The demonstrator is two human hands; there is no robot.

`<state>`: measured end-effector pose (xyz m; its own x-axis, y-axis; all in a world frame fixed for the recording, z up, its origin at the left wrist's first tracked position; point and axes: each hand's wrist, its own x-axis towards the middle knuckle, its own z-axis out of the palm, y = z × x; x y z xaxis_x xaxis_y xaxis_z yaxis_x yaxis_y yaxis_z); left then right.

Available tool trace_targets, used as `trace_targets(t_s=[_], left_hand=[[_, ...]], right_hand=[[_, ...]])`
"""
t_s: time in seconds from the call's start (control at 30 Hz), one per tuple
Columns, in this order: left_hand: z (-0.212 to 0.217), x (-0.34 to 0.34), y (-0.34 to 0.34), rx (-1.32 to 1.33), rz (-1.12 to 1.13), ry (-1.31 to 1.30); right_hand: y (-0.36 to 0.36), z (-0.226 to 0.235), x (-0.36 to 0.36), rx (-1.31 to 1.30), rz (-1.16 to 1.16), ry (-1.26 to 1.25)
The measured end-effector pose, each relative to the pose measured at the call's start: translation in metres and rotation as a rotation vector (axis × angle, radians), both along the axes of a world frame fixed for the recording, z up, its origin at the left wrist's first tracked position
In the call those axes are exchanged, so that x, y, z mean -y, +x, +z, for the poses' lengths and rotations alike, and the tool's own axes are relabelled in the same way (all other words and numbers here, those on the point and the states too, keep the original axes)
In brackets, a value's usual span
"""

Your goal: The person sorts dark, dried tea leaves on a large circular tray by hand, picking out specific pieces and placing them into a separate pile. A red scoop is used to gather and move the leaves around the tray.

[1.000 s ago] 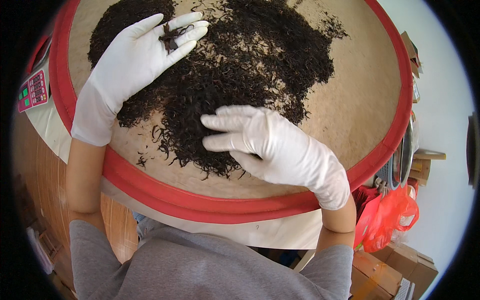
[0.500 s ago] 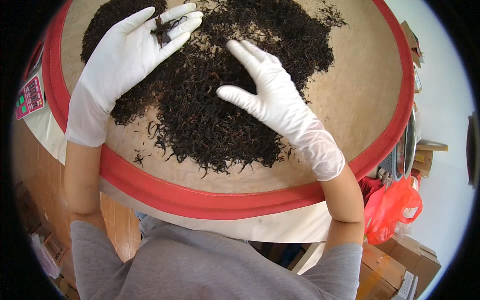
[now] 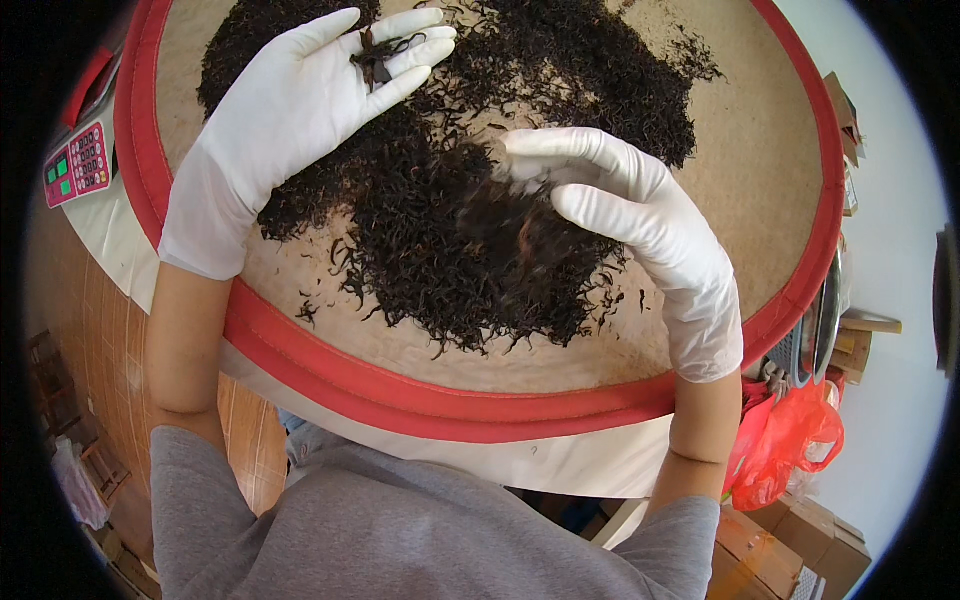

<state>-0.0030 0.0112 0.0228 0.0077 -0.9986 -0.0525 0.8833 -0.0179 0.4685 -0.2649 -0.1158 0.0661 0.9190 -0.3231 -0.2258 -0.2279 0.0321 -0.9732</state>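
Note:
A heap of dark dried tea leaves (image 3: 470, 240) lies spread on a round woven tray with a red rim (image 3: 420, 400). My left hand (image 3: 300, 110), in a white glove, is held palm up over the heap's left side, fingers stretched out, with a small pinch of leaves (image 3: 378, 58) resting on its fingers. My right hand (image 3: 630, 215), also gloved in white, is curled over the middle of the heap, its fingers raking into the leaves. Some leaves under it look blurred.
A scale with a pink keypad (image 3: 75, 165) sits left of the tray. Red plastic bags (image 3: 790, 440) and cardboard boxes (image 3: 800, 550) stand at the lower right. A wooden floor (image 3: 90, 340) shows at the left below the tray.
My right hand has swung from lying flat on the leaves to reaching out and then curling back, dragging leaves toward me. My left hand stayed raised with its pinch of leaves.

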Motion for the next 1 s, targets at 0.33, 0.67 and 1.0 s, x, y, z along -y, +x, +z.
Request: trace_targets(t_s=[0.33, 0.67, 1.0], left_hand=[[-0.001, 0.001, -0.001, -0.011, 0.042, 0.044], [0.005, 0.002, -0.004, -0.058, 0.032, 0.060], [0.002, 0.002, -0.002, -0.051, 0.036, 0.066]], right_hand=[[-0.028, 0.003, 0.021, -0.468, -0.213, -0.587], [-0.044, -0.031, 0.047, -0.958, -0.097, -1.142], [-0.019, 0.018, 0.014, -0.142, -0.167, -0.014]])
